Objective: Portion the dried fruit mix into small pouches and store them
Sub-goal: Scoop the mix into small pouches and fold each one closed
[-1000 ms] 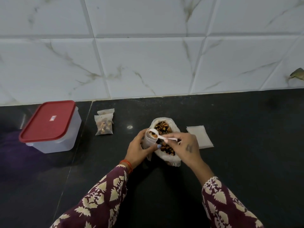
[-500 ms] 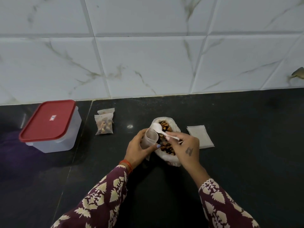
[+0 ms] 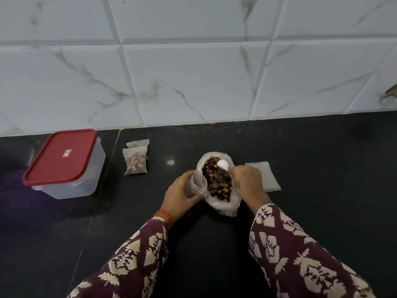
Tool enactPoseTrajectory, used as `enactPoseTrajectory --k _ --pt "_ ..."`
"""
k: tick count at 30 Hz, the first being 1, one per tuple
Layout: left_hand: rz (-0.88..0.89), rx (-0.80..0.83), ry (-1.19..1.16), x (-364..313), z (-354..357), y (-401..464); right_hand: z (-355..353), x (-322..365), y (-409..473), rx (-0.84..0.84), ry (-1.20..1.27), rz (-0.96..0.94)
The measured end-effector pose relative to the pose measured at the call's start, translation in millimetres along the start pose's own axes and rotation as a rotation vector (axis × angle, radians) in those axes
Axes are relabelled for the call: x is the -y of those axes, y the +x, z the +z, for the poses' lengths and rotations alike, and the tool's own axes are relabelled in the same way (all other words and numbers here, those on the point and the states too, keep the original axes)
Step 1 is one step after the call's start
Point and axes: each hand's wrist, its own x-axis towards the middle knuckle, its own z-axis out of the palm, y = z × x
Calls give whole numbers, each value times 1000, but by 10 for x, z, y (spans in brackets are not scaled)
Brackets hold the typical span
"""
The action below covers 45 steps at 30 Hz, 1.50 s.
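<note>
Two filled pouches [image 3: 135, 161] lie beside the red-lidded container [image 3: 64, 163]; left hand [image 3: 179, 195] grips an open small pouch [image 3: 198, 184] against the dried fruit bag [image 3: 218, 183], right hand [image 3: 247, 182] pinching a white spoon [image 3: 223, 164] over the mix.

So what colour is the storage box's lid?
Red, on the storage box's lid, clearest in the head view.

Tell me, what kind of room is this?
Probably a home kitchen: a dark stone counter runs under a wall of marble-look tiles, with a red-lidded tub and a bag of dried fruit on it.
</note>
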Motion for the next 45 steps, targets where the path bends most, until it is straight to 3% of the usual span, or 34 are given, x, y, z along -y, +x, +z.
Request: enactPoseTrajectory --k 5,8,17,20,23,26,32,45 --pt "-16 7 -15 9 19 -1 -159 -36 34 86 198 54" --pt "-23 11 -22 16 28 6 -174 -61 63 24 316 106" --pt "-35 39 -7 0 11 10 -76 85 -20 70 86 -149" --pt "-26 42 7 -1 17 12 -134 -84 -118 -13 144 -127" --pt "-22 50 14 -2 24 10 -127 -222 -130 -138 315 18" --pt "-15 72 21 -17 8 9 -44 -206 -150 -63 260 107" --pt "-19 94 34 -41 -3 12 -43 -62 -107 17 292 91" --pt "-11 73 68 -14 51 19 -124 -71 -11 257 608 161"
